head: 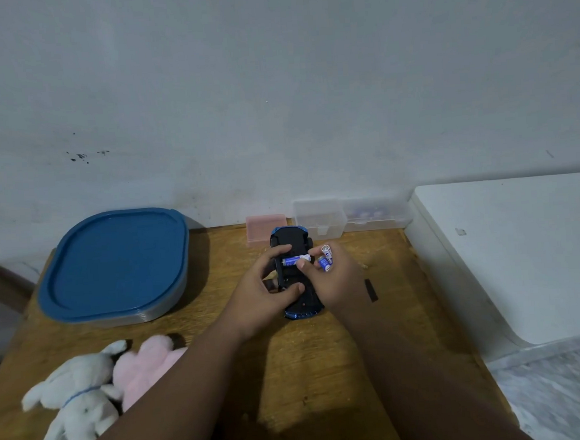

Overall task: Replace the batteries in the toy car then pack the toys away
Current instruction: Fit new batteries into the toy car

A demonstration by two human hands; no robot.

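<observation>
- Nearest us, at the front left of the wooden table [326,372], a white plush rabbit [75,389] and a pink plush toy [144,367] lie touching, not yet packed. Our left forearm cuts off part of both.
- Further in, mid-table, our left hand [266,290] grips the upturned blue plastic toy car [288,235], fingers curled over its underside, steadying it.
- Our right hand [334,278] pinches two spare blue-and-white batteries [326,256] in its curled fingers. Its thumb touches a third blue-and-white cell [295,260] lying crosswise in the open bay.
- We judge the step to be seating cells. We should keep the car pinned flat, match each end to its contact, press until level, and mind that the spares do not slip.
- Polarity marks, springs and the number of empty slots are hidden under our fingers.
- Just right of that hand lies a small black flat strip [371,290], perhaps the bay cover; we cannot tell.
- Far left sits a grey tub with a blue rounded lid [113,266].
- Against the wall stand a small pink box [265,226] and two clear plastic boxes [319,217]; the right one's contents are blurred.
</observation>
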